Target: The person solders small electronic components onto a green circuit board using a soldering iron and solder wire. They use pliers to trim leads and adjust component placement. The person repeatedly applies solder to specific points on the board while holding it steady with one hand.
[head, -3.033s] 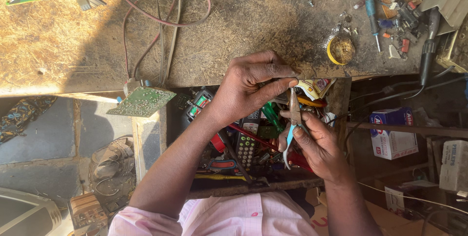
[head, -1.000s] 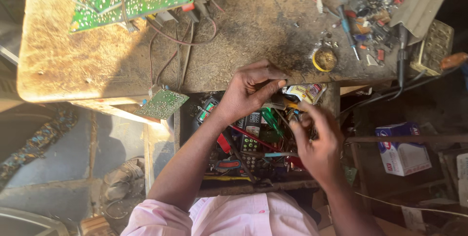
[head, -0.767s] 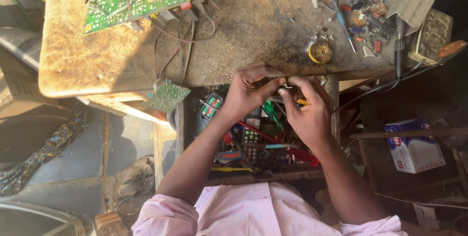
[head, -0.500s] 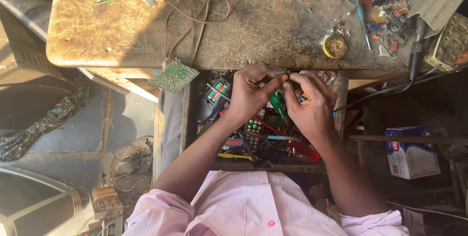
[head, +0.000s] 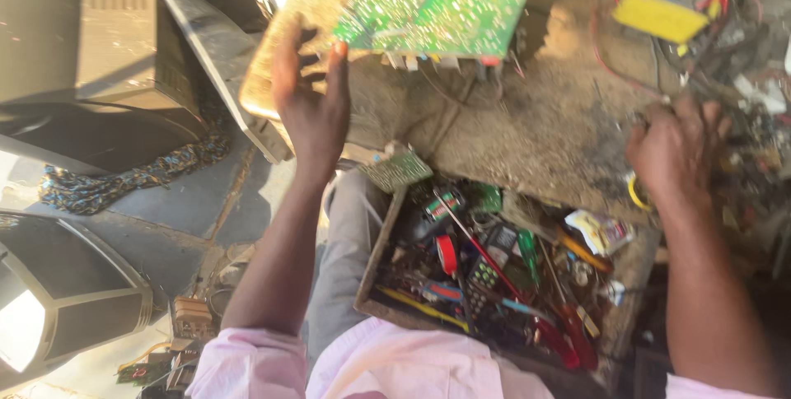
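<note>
Green circuit board (head: 437,4) just beside left hand (head: 311,111)

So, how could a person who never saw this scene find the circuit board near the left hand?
Start at the worn workbench top. At its far left corner, just right of the raised left hand, lies the large green circuit board. It is far bigger than the small green board at the near edge.

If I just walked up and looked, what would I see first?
Probably the big green circuit board at the top edge of the worn wooden bench, with the left hand open beside its left end. Then the open drawer below, crammed with tools and parts. The right hand rests among clutter on the bench's right side, under a yellow meter.
</note>
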